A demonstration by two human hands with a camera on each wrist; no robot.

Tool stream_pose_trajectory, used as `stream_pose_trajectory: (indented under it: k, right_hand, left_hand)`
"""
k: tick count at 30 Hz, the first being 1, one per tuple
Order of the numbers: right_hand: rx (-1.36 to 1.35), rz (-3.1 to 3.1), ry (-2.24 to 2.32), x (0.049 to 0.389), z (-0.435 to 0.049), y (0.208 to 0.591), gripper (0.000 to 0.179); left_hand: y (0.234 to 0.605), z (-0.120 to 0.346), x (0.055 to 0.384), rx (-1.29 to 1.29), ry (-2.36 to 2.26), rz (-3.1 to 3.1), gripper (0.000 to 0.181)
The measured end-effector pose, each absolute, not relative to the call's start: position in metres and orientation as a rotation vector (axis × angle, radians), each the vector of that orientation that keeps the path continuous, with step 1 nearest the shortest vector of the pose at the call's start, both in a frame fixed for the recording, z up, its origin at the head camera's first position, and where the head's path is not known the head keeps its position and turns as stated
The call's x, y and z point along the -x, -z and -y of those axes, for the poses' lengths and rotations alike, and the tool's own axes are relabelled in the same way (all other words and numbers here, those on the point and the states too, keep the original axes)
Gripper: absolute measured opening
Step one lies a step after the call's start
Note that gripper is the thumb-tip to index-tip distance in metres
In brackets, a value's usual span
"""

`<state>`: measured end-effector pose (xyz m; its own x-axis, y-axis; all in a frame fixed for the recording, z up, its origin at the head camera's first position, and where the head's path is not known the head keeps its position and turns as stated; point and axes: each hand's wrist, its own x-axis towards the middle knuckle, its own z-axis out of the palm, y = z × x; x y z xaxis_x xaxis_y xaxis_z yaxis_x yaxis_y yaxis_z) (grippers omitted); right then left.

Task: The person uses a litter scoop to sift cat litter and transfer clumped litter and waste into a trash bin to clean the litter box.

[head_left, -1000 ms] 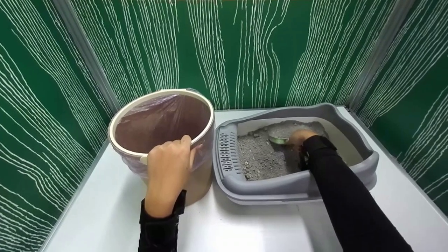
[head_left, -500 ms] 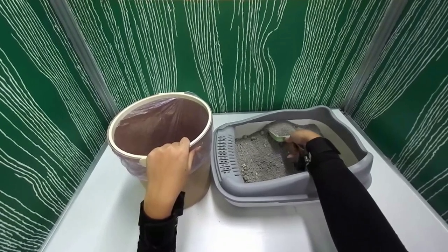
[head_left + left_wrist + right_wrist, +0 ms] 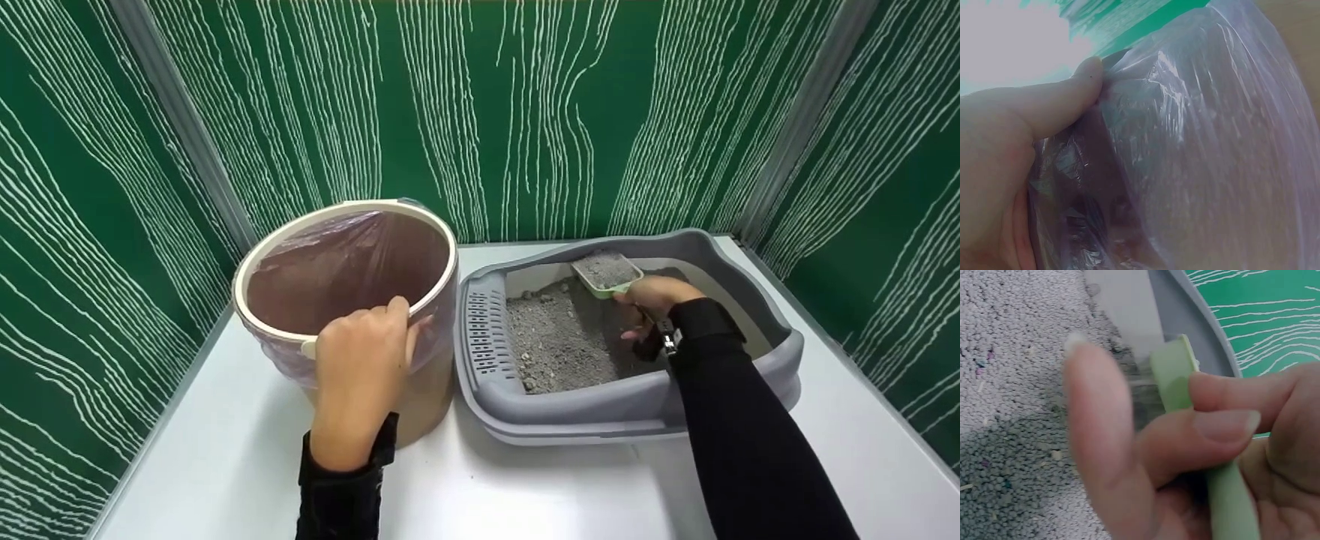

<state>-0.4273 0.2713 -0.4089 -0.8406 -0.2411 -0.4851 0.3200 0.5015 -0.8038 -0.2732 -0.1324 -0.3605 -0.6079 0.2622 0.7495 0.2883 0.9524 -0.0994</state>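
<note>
My right hand (image 3: 651, 300) grips the handle of a light green litter scoop (image 3: 606, 271), which is heaped with grey litter. The scoop is raised over the far part of the grey litter box (image 3: 570, 412). In the right wrist view the thumb and fingers wrap the green handle (image 3: 1233, 500), above the litter (image 3: 1010, 382). My left hand (image 3: 361, 360) grips the near rim of a beige trash bin (image 3: 420, 405), fingers over the top. A thin clear plastic liner (image 3: 1213, 140) covers that rim, with the left thumb (image 3: 1067, 101) against it.
The bin and the litter box stand side by side on a white table (image 3: 510, 487). A slotted step (image 3: 487, 330) forms the box's left end, beside the bin. Green panels with white wavy lines (image 3: 525, 112) enclose the back and sides.
The scoop has come up out of the litter and levelled, now carrying a heap of it, as my right hand lifted slightly. The left hand keeps its place on the bin rim.
</note>
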Motion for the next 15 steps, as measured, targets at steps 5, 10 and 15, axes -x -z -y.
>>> stream_pose_trajectory:
  k: [5, 10, 15]
  right_hand:
    - [-0.047, -2.192, 1.296, 0.424, -0.272, 0.408, 0.029]
    - [0.041, -2.276, 1.164, 0.429, -0.273, 0.408, 0.026]
    - [0.212, -2.469, 0.868, 0.437, -0.273, 0.409, 0.031]
  left_hand:
    - [0.36, 0.13, 0.273, 0.392, 0.045, 2.263, 0.038]
    - [0.359, 0.131, 0.273, 0.38, 0.035, 2.254, 0.037]
    - [0.36, 0.132, 0.273, 0.379, 0.044, 2.244, 0.037]
